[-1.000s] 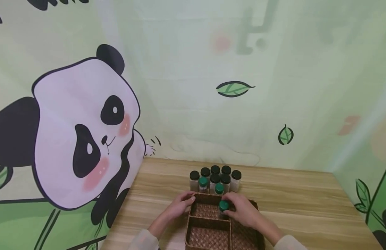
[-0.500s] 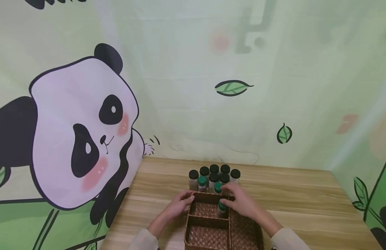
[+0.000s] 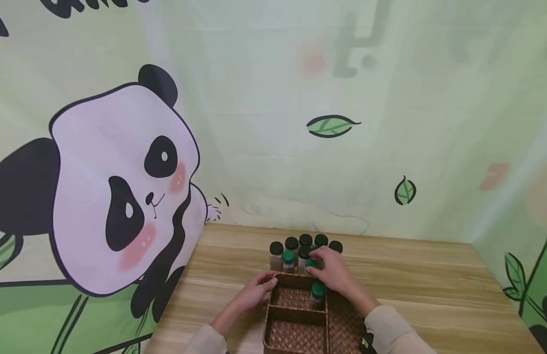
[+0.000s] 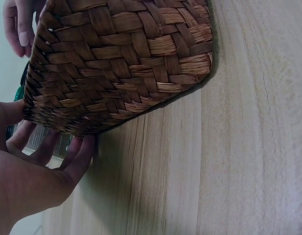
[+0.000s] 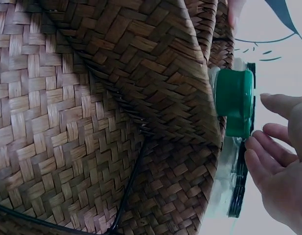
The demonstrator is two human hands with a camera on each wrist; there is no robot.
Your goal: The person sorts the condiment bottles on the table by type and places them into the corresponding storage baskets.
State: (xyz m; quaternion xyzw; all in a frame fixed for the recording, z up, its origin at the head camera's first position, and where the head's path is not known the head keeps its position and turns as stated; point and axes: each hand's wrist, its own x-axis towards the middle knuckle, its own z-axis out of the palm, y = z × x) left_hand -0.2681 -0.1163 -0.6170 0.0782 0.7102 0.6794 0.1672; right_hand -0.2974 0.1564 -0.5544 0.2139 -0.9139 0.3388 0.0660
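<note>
Brown rectangular woven basket point(image 3: 295, 310) with divided compartments stands on the pale wood-grain table point(image 3: 415, 280), its near edge cut off by the bottom of the head view. From the left, a pale green wall hanging point(image 3: 256, 98) bears a black-and-white printed panda point(image 3: 96, 128), one ear cropped by the frame. A pale left sleeve point(image 3: 208, 340), also cropped, leads to the left hand point(image 3: 257, 292), which pinches the basket's far left corner, thumb at the rim and fingers against the outer wall. Behind the basket stand clear jars with black caps point(image 3: 276, 256), in a cluster; the right hand covers part of it, so they cannot all be counted. Among them is a clear green-capped jar point(image 3: 288, 260). Another upright jar with a green cap point(image 3: 318, 294) sits in the far left compartment, at its right end. Just beyond the rim, a third green-topped jar point(image 3: 310, 264) is mostly hidden by the right hand point(image 3: 333, 269). That hand's thumb and fingers are parted and loosely bent beside the caps; whether a fingertip touches one I cannot tell. The right forearm and pale right sleeve point(image 3: 395, 325) hide much of the right compartment.
</note>
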